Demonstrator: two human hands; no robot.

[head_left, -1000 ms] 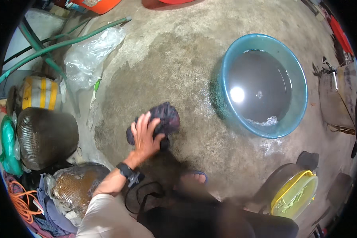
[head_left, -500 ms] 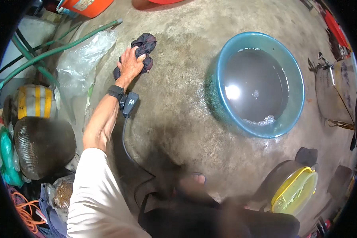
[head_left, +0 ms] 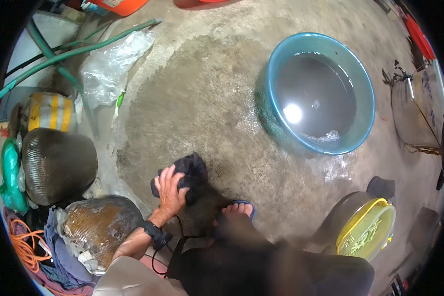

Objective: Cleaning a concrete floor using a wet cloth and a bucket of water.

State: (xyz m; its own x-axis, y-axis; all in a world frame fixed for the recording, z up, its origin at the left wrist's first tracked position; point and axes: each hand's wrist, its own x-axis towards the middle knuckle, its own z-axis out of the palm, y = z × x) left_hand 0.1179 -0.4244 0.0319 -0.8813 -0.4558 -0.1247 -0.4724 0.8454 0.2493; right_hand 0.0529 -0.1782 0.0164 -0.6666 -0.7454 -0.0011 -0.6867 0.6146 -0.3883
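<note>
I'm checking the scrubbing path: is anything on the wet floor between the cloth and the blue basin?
Nothing visible. The left hand presses the dark cloth on the floor; only bare wet concrete lies between it and the basin. The foot sits below that line.

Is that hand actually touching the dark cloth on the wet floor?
Touching. The head view shows the left hand pressed onto the dark cloth, fingers curled over it.

Left hand [head_left: 170, 190] pressed flat on a dark wet cloth [head_left: 190, 172] on the damp concrete floor [head_left: 202, 93], lower centre of frame. Blue basin [head_left: 281, 116] of water at upper right. Sandalled foot [head_left: 236, 211] just beside the cloth.
</note>
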